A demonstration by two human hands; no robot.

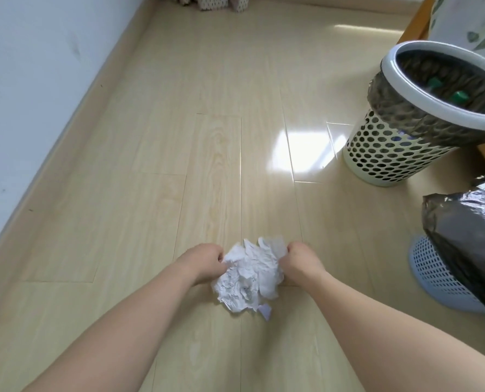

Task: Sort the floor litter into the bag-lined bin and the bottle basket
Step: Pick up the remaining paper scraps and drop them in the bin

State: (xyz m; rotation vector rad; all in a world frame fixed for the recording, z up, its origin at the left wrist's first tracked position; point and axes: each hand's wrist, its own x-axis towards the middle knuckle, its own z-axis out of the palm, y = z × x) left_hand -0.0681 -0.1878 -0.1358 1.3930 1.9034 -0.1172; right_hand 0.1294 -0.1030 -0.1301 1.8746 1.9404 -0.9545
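I am looking down at a pale wood-plank floor (156, 165), glossy, with a bright patch of reflected light right of centre. Both my bare forearms reach forward from the bottom edge. Between my hands is a wad of crumpled white paper (251, 274), creased all over, with ragged edges and a small loose corner poking out at its near side. My left hand (204, 263) grips the wad's left edge with fingers curled into it; my right hand (299, 257) grips the right edge the same way. The paper sits low over the floor; I cannot tell whether it touches the boards.

To the right, well apart from the paper, stands a cream plastic basket (388, 154) with round holes in its wall and a smooth pale rim, a dark bag folded over the top. Green bottle caps (459, 95) show inside it. Nearer me, at the right edge, is a blue mesh bin (433, 275) lined with a shiny, wrinkled black bag (467, 230) that spills over its side.

A white wall (23, 80) with a light baseboard runs diagonally along the left. Open floor lies between the paper and both containers.
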